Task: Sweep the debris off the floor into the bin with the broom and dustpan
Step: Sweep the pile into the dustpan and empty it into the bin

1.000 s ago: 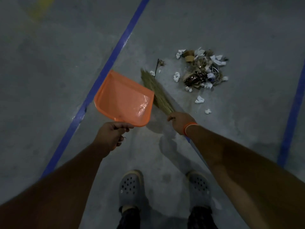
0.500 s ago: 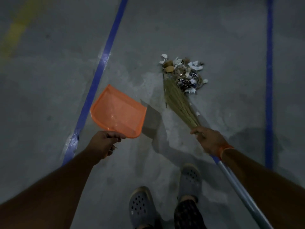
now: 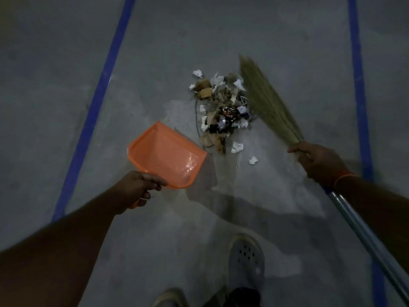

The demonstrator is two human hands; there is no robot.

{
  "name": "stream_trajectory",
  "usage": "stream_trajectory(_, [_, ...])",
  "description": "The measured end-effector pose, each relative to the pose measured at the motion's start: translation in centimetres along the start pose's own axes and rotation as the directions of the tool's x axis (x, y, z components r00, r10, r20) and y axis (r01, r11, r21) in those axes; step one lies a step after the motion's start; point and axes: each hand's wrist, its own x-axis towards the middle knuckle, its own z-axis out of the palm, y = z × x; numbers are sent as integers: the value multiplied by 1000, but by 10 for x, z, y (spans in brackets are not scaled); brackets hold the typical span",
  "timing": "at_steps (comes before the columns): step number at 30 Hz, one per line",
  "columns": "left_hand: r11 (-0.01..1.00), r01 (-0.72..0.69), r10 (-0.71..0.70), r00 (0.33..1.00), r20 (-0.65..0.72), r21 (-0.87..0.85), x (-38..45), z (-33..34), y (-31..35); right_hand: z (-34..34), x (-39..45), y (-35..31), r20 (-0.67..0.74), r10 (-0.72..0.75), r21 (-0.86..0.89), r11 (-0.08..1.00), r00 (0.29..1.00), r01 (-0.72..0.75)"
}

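A pile of debris (image 3: 221, 107), made of white paper scraps, brown bits and a dark wrapper, lies on the grey concrete floor (image 3: 168, 52). My left hand (image 3: 137, 189) grips the handle of an orange dustpan (image 3: 166, 154), which hangs just left of and below the pile. My right hand (image 3: 318, 162) grips a straw broom (image 3: 265, 100) where the bristles meet its grey pole. The bristles lie along the right side of the pile. No bin is in view.
Two blue tape lines run along the floor, one on the left (image 3: 97, 103) and one on the right (image 3: 359, 89). My feet in grey perforated clogs (image 3: 245, 260) stand below the pile. A few loose paper scraps (image 3: 252, 160) lie near the pile's lower edge.
The broom has swung from the left side of the pile to its right side. The debris now lies closer to me and to the dustpan's mouth.
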Motion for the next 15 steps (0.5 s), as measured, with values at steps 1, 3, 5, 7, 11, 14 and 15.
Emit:
stream_trajectory(1, [1000,3,-3,1000,19,-3,13,2,4,2,16,15,3,7,-15,1000,1000,-7])
stream_trajectory(3, [1000,1,-2,999,55,21,40,5,16,7,49,42,17,28,-77,997,999,-26])
stream_trajectory(5, [998,-10,5,996,84,64,65,8,28,16,76,60,58,57,-151,987,997,-48])
stream_trajectory(7, [996,-33,23,993,116,84,88,8,41,29,94,76,111,72,-209,977,991,-47])
stream_trajectory(11, [989,-81,59,982,181,120,126,9,61,55,106,105,141,-19,-296,953,990,60])
stream_trajectory(14, [976,-127,90,976,199,179,143,13,71,64,99,121,138,-110,-324,934,984,150])
stream_trajectory(15, [971,-139,99,974,202,195,148,14,74,67,95,125,134,-144,-329,927,980,181])
